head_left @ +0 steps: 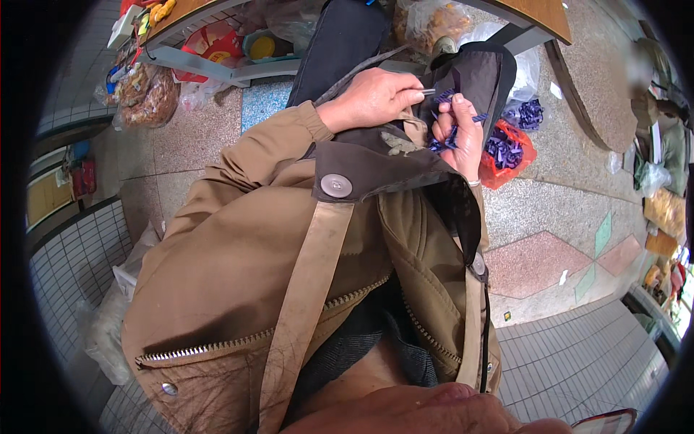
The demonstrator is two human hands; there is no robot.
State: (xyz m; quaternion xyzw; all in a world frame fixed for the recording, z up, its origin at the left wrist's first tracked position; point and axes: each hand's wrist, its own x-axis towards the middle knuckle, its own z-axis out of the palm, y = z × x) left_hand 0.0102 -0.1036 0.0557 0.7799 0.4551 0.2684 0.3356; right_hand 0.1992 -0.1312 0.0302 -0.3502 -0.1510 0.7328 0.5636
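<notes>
Left fingers [412,95] pinched a slim metal piece [429,92]; right fingers [463,112] curled round striped blue ribbon [452,137] just beside it, probably so I held steady. Red bag [497,176] sat right of them, seemingly for easy reach.

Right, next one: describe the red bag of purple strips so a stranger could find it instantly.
Start at the wooden tabletop along the top edge and come down to the person's right hand. Just right of it is an open red bag of purple strips; its red sides set it apart from the purple bundle just above it.
</notes>
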